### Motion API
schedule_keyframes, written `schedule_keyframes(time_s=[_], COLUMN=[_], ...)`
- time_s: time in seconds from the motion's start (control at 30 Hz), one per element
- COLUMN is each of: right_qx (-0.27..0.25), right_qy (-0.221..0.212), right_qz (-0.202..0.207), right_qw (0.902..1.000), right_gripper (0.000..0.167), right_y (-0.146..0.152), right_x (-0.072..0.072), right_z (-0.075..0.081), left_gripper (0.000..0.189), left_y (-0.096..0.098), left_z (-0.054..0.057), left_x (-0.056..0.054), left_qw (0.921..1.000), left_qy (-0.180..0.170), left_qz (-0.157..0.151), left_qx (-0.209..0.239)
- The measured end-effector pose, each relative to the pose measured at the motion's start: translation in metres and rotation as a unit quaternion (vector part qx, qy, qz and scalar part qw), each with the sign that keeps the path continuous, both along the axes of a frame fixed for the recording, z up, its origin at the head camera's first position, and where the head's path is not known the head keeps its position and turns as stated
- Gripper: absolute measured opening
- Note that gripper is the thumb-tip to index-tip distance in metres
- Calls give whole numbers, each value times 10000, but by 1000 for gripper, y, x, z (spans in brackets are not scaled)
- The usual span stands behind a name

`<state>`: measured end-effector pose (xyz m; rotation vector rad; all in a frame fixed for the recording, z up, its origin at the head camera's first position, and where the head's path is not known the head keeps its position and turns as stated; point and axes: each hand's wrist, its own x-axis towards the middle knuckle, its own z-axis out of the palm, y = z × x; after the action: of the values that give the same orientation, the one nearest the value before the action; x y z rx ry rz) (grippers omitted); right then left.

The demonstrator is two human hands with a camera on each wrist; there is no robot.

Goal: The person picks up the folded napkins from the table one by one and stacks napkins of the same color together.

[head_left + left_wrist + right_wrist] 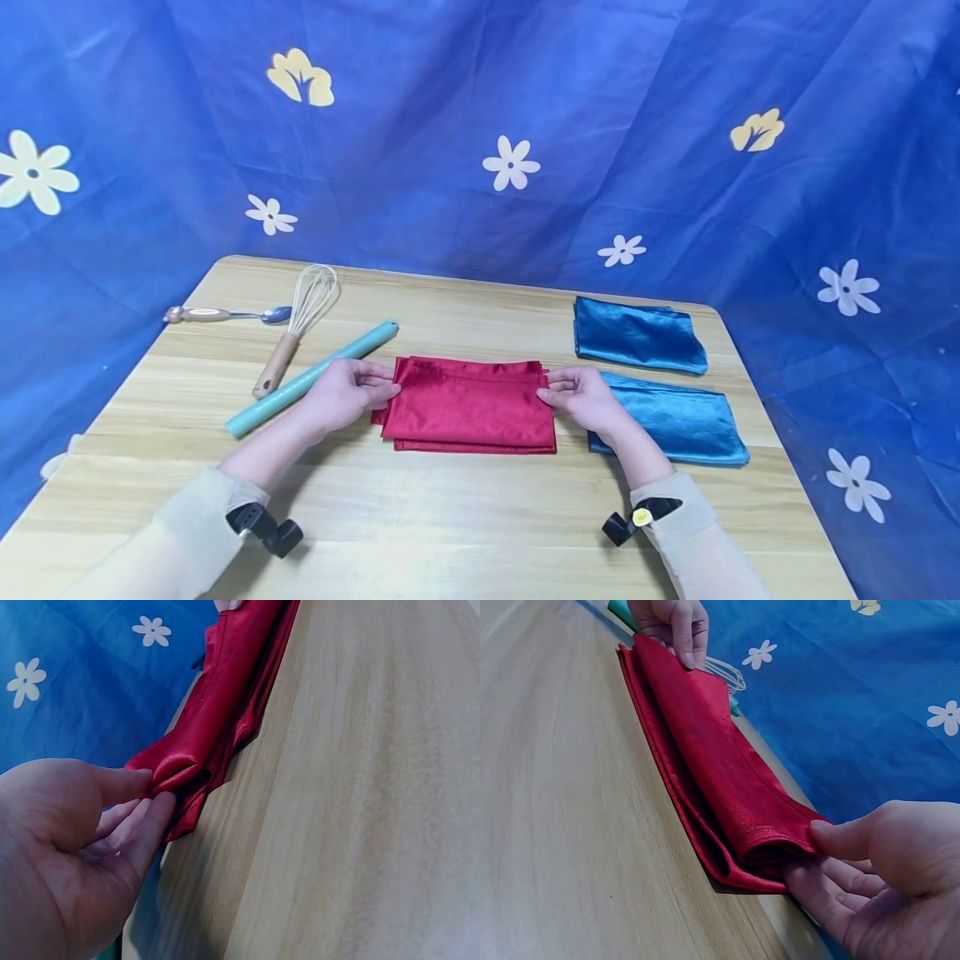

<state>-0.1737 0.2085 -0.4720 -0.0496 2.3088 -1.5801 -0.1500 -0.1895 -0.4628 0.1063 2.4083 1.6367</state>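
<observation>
A folded red satiny cloth [472,404] lies in several layers at the middle of the wooden table. My left hand [348,393] pinches its left end between thumb and fingers. At the opposite end, my right hand [581,396] pinches the cloth the same way. In the left wrist view, the left thumb and fingertips [161,806] press the folded layers of the red cloth [217,712] together. The right wrist view shows the right thumb [836,838] on top of the fold, with fingers beneath it.
Right of the red cloth lie a folded light blue cloth [675,421] and a darker blue cloth [637,335]. To the left are a teal rod [311,379], a whisk [296,333] and a spoon [225,314]. A blue flowered curtain [420,125] hangs behind the table [420,525].
</observation>
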Motion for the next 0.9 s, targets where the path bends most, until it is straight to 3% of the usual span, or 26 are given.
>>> schedule_keyframes(time_s=[0.2, 0.57, 0.9], right_qx=[61, -641, -619], right_qy=[-64, -179, 70], right_qz=[26, 309, 441], right_qw=[10000, 9973, 9971], right_gripper=[42, 36, 43], right_y=[4, 17, 37], right_x=[0, 1, -1], right_z=[2, 13, 23], left_gripper=[32, 37, 42], left_y=[-1, -10, -4], left_z=[2, 8, 27], left_x=[1, -5, -13], left_qw=[9999, 9998, 9999], left_qy=[77, -88, -84], left_qz=[-70, -76, -145], left_qx=[5, -150, -22])
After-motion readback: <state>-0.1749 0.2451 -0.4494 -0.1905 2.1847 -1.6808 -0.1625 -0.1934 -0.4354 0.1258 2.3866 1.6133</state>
